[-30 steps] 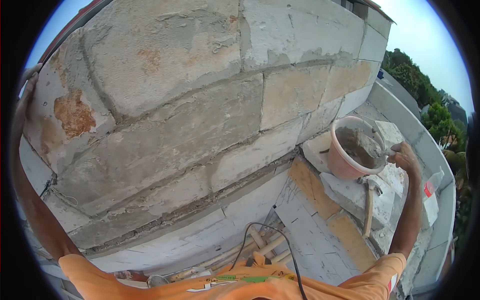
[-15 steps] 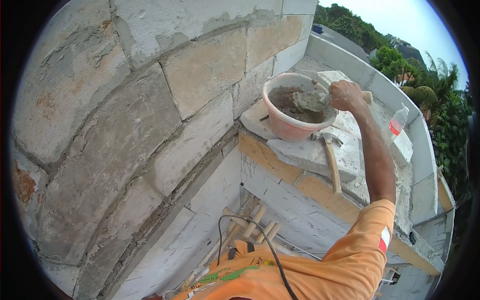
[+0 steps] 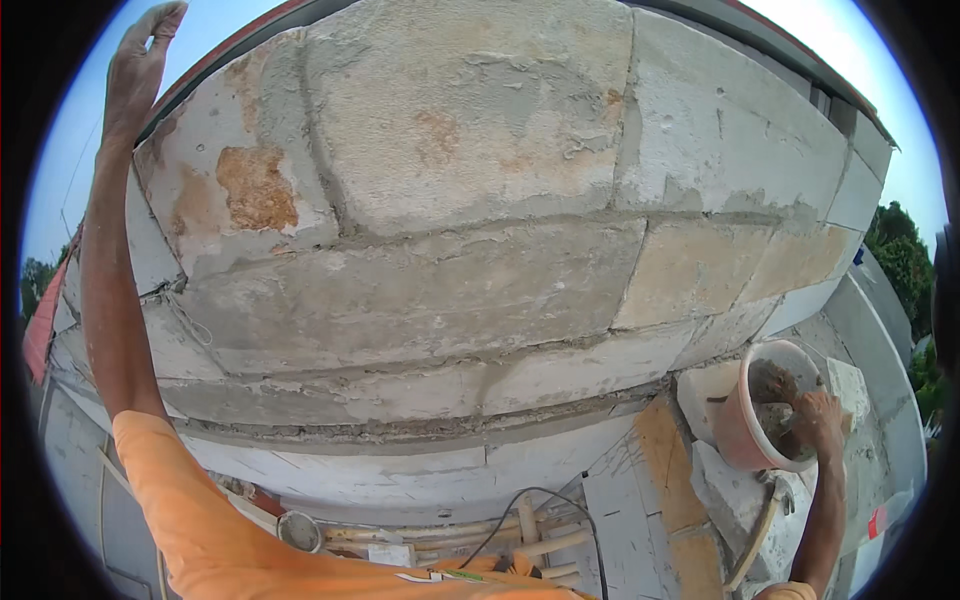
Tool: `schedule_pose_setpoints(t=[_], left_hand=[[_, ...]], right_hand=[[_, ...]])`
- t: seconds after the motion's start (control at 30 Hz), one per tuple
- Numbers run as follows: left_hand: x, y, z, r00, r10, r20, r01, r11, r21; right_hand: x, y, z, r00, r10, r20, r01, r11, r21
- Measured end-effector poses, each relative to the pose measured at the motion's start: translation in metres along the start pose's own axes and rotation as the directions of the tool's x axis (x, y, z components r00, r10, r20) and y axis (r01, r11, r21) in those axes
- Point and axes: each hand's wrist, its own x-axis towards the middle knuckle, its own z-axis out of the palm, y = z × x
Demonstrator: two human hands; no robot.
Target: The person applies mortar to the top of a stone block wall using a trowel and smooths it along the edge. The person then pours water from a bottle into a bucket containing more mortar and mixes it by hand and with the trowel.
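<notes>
At the right, my right hand [image 3: 818, 418] is closed round a trowel [image 3: 848, 422], whose wooden handle end shows past the fist. The blade is down inside a pale pink bucket [image 3: 737, 420] and mostly hidden. Grey mortar [image 3: 768, 382] lies in the bucket. Beside it a hammer [image 3: 752, 540] with a wooden handle rests on white block pieces [image 3: 720, 490]. My left hand [image 3: 150, 45] is raised high at the far left, near the wall's upper edge. Its fingers are curled toward the thumb, and what they hold, if anything, I cannot make out.
A wall of large light blocks [image 3: 420, 290] with mortar joints fills the middle. A round container [image 3: 299, 532] and bamboo poles [image 3: 430, 540] are below. A black cable [image 3: 560, 493] loops in front of me. A clear bottle [image 3: 885, 515] stands at the right.
The view has swung left, so the bucket now appears farther right and lower. My raised left arm has come into view. My right hand still grips the trowel at the bucket.
</notes>
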Motion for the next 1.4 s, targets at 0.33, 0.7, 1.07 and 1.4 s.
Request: schedule_pose_setpoints(t=[0.33, 0.7, 1.07, 1.4], left_hand=[[-0.041, -0.221, 0.084, 0.987, -0.142, 0.077, 0.088, 0.874, 0.478], [-0.030, -0.138, 0.112, 0.976, 0.060, 0.208, -0.129, 0.934, 0.333], [-0.040, -0.125, 0.107, 0.964, 0.136, 0.228, -0.201, 0.934, 0.296], [-0.054, -0.141, 0.100, 0.931, 0.295, 0.214, -0.362, 0.818, 0.448]], right_hand=[[0.003, 0.089, 0.025, 0.985, 0.174, -0.018, -0.156, 0.920, 0.359], [0.013, -0.063, -0.272, 0.952, 0.246, -0.185, 0.045, 0.484, 0.874], [0.086, -0.288, -0.453, 0.324, -0.149, -0.934, 0.609, 0.789, 0.086], [0.108, -0.329, -0.440, -0.334, -0.338, -0.880, 0.044, 0.927, -0.373]])
